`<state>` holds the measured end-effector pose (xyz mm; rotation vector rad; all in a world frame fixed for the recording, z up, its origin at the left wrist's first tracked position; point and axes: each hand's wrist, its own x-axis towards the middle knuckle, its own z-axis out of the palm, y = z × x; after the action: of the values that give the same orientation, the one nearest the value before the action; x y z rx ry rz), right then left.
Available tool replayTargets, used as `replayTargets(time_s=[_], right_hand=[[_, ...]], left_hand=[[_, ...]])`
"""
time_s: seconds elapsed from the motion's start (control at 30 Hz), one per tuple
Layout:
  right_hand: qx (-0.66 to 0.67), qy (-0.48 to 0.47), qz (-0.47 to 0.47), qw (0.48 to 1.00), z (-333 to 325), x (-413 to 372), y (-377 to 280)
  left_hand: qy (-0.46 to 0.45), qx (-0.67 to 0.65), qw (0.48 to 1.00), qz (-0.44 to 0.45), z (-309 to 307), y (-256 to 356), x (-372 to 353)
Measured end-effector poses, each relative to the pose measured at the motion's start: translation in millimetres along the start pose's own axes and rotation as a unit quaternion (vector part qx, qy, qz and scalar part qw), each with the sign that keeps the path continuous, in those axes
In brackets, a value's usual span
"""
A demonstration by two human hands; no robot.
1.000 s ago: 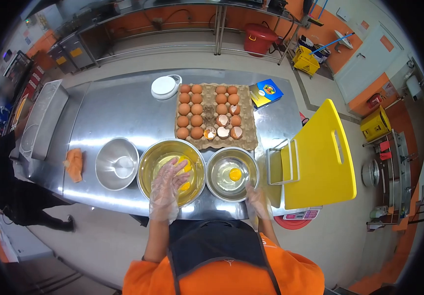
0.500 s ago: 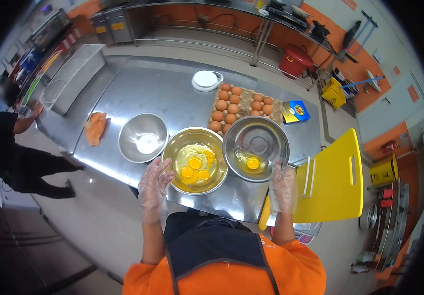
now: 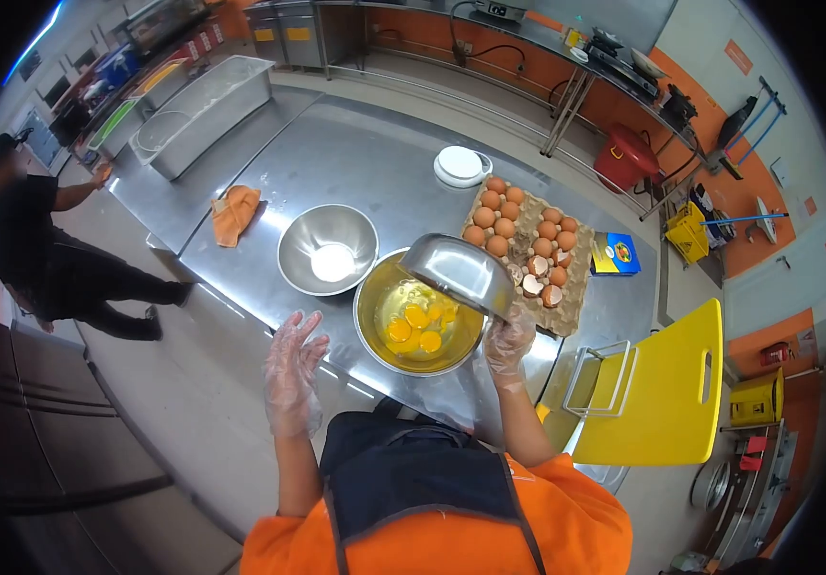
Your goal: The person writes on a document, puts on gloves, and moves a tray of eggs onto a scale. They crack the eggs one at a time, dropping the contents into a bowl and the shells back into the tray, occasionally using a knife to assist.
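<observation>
My right hand (image 3: 510,347), in a clear plastic glove, grips the rim of a steel bowl (image 3: 459,273). That bowl is lifted and tipped over a larger steel bowl (image 3: 372,309), with its underside facing up and away. Several egg yolks (image 3: 417,318) lie in clear egg white in the larger bowl. Also gloved, my left hand (image 3: 293,369) is held beyond the table's near edge, left of the larger bowl, fingers apart and holding nothing. A second steel bowl (image 3: 300,251) stands on the table to the upper left of the larger one, touching or nearly touching it.
An egg tray (image 3: 581,287) with brown eggs and broken shells lies at the right, beside a blue-yellow box (image 3: 615,255). A yellow cutting board (image 3: 676,383) stands in a white rack (image 3: 614,393). An orange cloth (image 3: 235,215) and white scale (image 3: 461,167) lie farther back. A person (image 3: 39,240) stands left.
My right hand has lifted the smaller egg bowl off the table, moved it left and tipped it over the larger bowl. My left hand has drawn away from the larger bowl's rim.
</observation>
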<state>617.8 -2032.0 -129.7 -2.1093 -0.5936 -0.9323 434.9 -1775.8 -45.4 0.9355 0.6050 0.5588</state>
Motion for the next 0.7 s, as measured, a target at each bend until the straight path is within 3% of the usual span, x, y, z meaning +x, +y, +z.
replayTargets(time_s=[0.27, 0.3, 0.33, 0.43, 0.47, 0.53, 0.57, 0.63, 0.7], right_hand=[[0.078, 0.099, -0.094, 0.988, -20, 73, -31], [0.192, 0.076, -0.005, 0.979, -9, 53, -10], [0.19, 0.077, -0.004, 0.979, -7, 46, -11], [0.308, 0.109, 0.144, 0.934, 0, 29, -20], [0.111, 0.108, -0.022, 0.988, -6, 33, -26], [0.019, 0.018, -0.03, 0.999, 3, 12, -21], [0.018, 0.019, -0.029, 0.999, 5, 5, -25], [-0.017, -0.088, 0.16, 0.983, 9, -4, -32], [-0.082, -0.123, 0.184, 0.972, 10, 0, -29]], left_hand=[[0.0, 0.013, 1.0, 0.003, 6, -1, 1], [-0.002, 0.014, 1.0, 0.002, 6, -2, 2], [-0.007, 0.017, 1.0, 0.002, 6, -4, 3], [-0.014, 0.022, 1.0, 0.0, 7, -6, 4], [-0.016, 0.024, 1.0, -0.002, 8, -7, 4], [-0.023, 0.028, 0.999, -0.008, 9, -8, 5], [-0.03, 0.034, 0.999, -0.013, 10, -9, 5], [-0.04, 0.036, 0.998, -0.015, 11, -12, 7], [-0.054, 0.04, 0.998, -0.02, 13, -16, 10]])
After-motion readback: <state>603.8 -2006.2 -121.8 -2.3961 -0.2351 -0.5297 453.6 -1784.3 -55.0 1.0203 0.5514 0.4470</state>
